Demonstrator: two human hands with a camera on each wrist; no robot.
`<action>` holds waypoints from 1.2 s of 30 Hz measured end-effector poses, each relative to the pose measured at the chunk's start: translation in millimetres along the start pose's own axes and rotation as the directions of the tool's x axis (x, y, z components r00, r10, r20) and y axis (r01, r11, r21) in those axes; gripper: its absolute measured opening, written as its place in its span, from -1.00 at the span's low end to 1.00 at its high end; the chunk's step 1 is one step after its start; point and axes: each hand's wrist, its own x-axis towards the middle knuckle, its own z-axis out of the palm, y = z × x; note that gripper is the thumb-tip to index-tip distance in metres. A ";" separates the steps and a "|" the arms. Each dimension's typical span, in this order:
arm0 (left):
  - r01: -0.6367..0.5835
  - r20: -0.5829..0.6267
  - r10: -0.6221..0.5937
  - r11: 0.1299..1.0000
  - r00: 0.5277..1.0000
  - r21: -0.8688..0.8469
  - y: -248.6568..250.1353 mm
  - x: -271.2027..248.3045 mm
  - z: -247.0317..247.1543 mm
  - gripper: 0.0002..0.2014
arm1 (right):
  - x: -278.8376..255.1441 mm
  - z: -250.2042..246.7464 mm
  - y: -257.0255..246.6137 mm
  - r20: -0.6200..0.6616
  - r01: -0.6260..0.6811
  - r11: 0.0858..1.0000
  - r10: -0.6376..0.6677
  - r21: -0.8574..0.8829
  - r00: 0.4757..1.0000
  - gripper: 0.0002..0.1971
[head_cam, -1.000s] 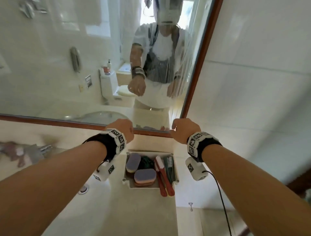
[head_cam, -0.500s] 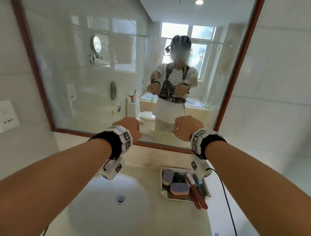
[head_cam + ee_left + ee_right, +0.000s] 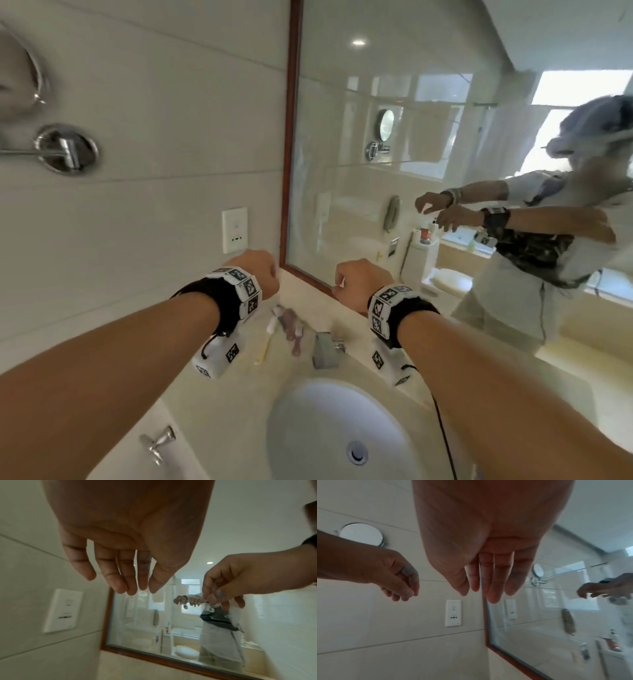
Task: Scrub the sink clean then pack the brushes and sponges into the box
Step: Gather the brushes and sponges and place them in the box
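Both hands hang in open air above the counter

Below the left hand (image 3: 262, 274) lie toothbrushes (image 3: 274, 329); the faucet (image 3: 325, 347) stands under the gap toward the right hand (image 3: 359, 284). Ahead, the tiled wall (image 3: 154, 171) and mirror (image 3: 394, 154) block the way; nearer and lower, the sink basin (image 3: 325, 428) gapes open.

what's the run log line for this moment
left hand: empty, fingers relaxed | right hand: empty, fingers relaxed | sink: untouched | box: out of view

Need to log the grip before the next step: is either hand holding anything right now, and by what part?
Nothing is held. The left hand and the right hand both hang with loose, empty fingers above the sink.
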 end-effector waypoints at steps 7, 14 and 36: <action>0.202 0.009 -0.203 0.979 0.979 0.039 -111.3 -0.8 2.5 -0.89 | 71.1 53.2 -89.0 0.042 0.182 0.981 -0.186 0.070 0.982 -0.81; 0.178 0.054 -0.179 0.984 0.982 0.017 -190.6 45.3 22.0 -0.84 | 132.9 84.9 -157.8 0.054 0.188 0.979 -0.192 0.078 0.980 -0.81; -0.021 0.366 0.051 0.996 0.929 -0.085 -178.2 241.4 209.4 -0.87 | 258.1 213.2 -54.1 0.327 -0.266 0.960 0.223 0.092 0.918 -0.70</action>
